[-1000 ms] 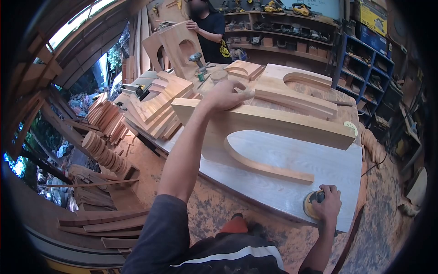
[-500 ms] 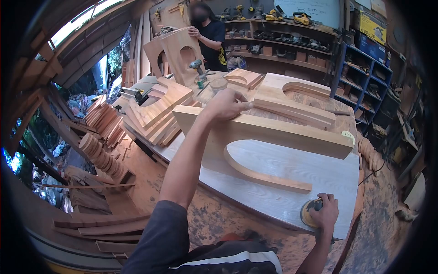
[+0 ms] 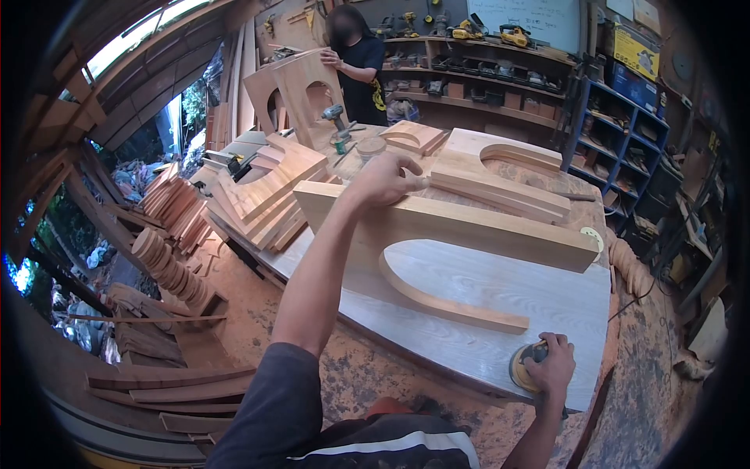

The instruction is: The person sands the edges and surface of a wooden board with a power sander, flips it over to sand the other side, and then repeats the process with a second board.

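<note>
My left hand grips the upper edge of a thick wooden panel that stands on its long edge, tilted, across the bench. A U-shaped cutout opens through this panel, and its curved lower arm lies near the pale bench top. At the bench's near right corner, my right hand is wrapped round a yellow and black orbital sander, which rests on the bench top. My left fingertips are partly hidden behind the panel edge.
More cut-out panels lie behind the held one, with others stacked at the left. A cordless drill stands farther back. Across the bench, a person holds upright panels. Wood strips are piled at lower left.
The view has shifted slightly. Both hands stay where they were, the left on the panel and the right on the sander.
</note>
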The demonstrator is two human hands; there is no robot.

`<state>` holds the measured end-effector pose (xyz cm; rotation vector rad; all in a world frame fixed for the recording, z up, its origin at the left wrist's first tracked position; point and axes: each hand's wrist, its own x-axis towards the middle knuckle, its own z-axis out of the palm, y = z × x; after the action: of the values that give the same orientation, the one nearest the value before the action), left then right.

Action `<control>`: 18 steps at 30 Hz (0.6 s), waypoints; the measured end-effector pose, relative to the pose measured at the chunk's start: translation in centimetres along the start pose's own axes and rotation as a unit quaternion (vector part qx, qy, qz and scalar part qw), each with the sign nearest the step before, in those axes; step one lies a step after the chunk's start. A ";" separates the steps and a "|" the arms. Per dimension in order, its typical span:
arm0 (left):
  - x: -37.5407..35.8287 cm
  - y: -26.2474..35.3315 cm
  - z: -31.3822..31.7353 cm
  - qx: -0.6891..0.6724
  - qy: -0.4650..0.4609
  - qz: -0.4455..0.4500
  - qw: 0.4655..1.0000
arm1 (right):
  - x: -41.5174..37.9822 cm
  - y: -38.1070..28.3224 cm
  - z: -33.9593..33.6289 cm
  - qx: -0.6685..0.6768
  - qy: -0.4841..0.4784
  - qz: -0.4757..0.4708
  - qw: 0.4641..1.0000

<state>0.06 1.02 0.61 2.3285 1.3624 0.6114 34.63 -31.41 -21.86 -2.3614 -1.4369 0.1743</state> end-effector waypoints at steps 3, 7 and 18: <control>0.0 0.1 0.0 -0.003 -0.004 -0.009 1.000 | 0.0 0.0 0.1 -0.005 0.000 0.003 1.000; 0.3 -0.3 0.1 0.012 -0.015 -0.013 1.000 | -0.1 -0.4 -0.3 -0.003 -0.007 0.009 1.000; 0.7 -0.2 -0.1 -0.029 -0.028 -0.020 0.999 | 0.0 -0.4 0.0 -0.004 -0.010 0.022 1.000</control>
<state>0.16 1.71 0.76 2.2503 1.3444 0.5632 34.34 -31.22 -21.76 -2.4047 -1.3983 0.2051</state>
